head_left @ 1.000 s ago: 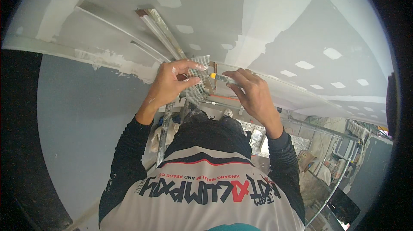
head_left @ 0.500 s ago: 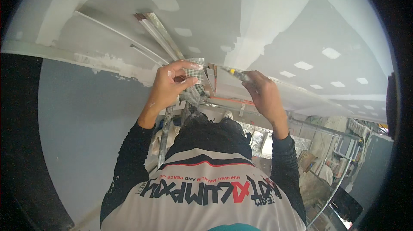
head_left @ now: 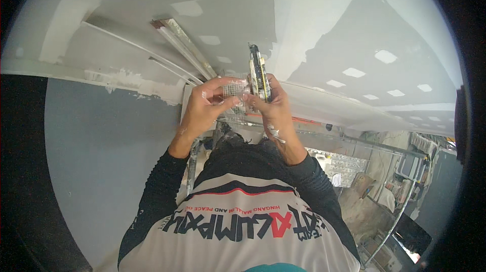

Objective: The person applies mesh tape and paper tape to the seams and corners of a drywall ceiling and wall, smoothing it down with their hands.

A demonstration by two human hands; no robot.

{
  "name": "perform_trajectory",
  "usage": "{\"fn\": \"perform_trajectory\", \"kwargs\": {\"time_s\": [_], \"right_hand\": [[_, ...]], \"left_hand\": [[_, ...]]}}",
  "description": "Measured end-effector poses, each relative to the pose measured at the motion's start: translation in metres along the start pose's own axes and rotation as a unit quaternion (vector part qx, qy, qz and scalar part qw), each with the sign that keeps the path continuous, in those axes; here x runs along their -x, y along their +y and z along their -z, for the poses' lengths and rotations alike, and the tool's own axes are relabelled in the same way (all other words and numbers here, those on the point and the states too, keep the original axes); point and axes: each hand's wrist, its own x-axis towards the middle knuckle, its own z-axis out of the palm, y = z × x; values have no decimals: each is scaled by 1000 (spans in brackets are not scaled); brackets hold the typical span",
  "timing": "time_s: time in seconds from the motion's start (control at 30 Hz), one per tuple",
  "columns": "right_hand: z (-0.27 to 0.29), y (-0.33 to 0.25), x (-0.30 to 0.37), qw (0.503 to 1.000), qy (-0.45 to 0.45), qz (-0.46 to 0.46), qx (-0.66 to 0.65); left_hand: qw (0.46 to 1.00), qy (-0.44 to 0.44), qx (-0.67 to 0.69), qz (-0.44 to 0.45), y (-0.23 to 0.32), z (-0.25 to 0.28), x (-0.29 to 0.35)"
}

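Observation:
A short piece of white mesh joint tape (head_left: pixel 234 92) hangs between my hands, its weave open enough to see through. Thumb and fingers of my left hand (head_left: pixel 198 104) pinch it from the left side. My right hand (head_left: pixel 276 112) is wrapped round a black and yellow utility knife (head_left: pixel 259 77), which stands nearly upright and points away from me. Its thumb and fingertips meet the right edge of the tape, close to my left fingertips. White compound smears both hands. Whether the blade is out I cannot tell.
Grey board with white filler patches (head_left: pixel 386 56) spreads ahead and to the right. Long pale strips (head_left: pixel 185 47) stand beyond my left hand. A blue-grey panel (head_left: pixel 111 171) lies left. Scaffold tubes (head_left: pixel 405 203) and cluttered items are at lower right.
My right hand has come left to the tape, and the utility knife has swung from pointing left to nearly upright. My left hand still pinches the tape, shifted slightly right.

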Motion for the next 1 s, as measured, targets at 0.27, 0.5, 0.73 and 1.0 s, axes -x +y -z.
{"fn": "perform_trajectory", "kwargs": {"time_s": [0.27, 0.5, 0.73, 1.0], "right_hand": [[-5, 5, 1, 999, 29, 18, 23], [33, -7, 6, 984, 29, 82, 154], [45, -15, 4, 991, 50, 51, 117], [13, 3, -11, 991, 52, -42, -119]], "left_hand": [[999, 6, 48, -12, -1, -6, -1], [997, 59, 26, -45, -6, 0, -2], [999, 33, 15, -18, -5, -3, 2], [999, -7, 0, -38, -7, -27, 6]]}}
